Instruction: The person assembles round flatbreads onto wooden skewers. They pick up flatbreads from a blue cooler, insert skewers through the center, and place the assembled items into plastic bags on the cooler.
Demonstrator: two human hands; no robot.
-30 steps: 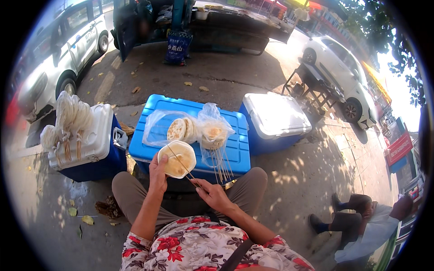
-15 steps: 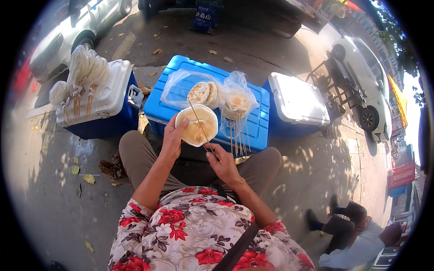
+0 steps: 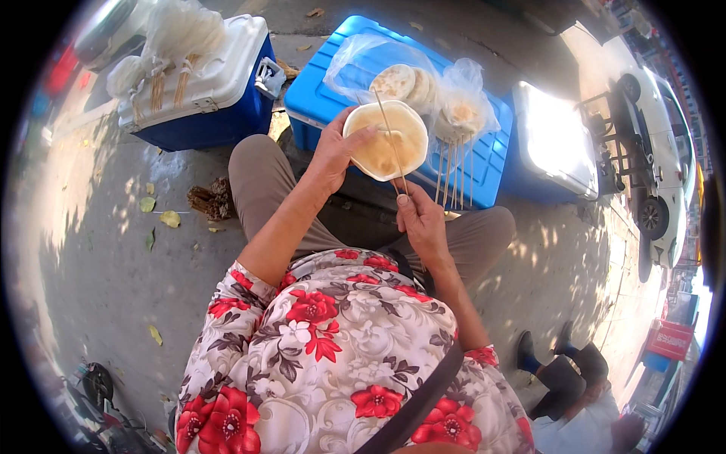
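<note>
Closer to the chest now than half a second ago, the white bowl (image 3: 384, 141) sits cupped in the left hand (image 3: 333, 155), fingers closed round its near rim, while the right hand (image 3: 420, 219) pinches a thin wooden skewer (image 3: 393, 144) slanting across the bowl's pale contents. Holding the bowl level and steadying the skewer low on its shaft seems the careful way here. Bowl and skewer hover above the lap, just before the blue cooler (image 3: 333, 113) with its bagged flatbreads (image 3: 404, 82).

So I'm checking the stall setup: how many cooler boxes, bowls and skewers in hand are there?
Cooler boxes: 3, one white-lidded, one blue-lidded, one at right
Bowl in left hand: 1
Skewer in right hand: 1
Total: 5
</note>
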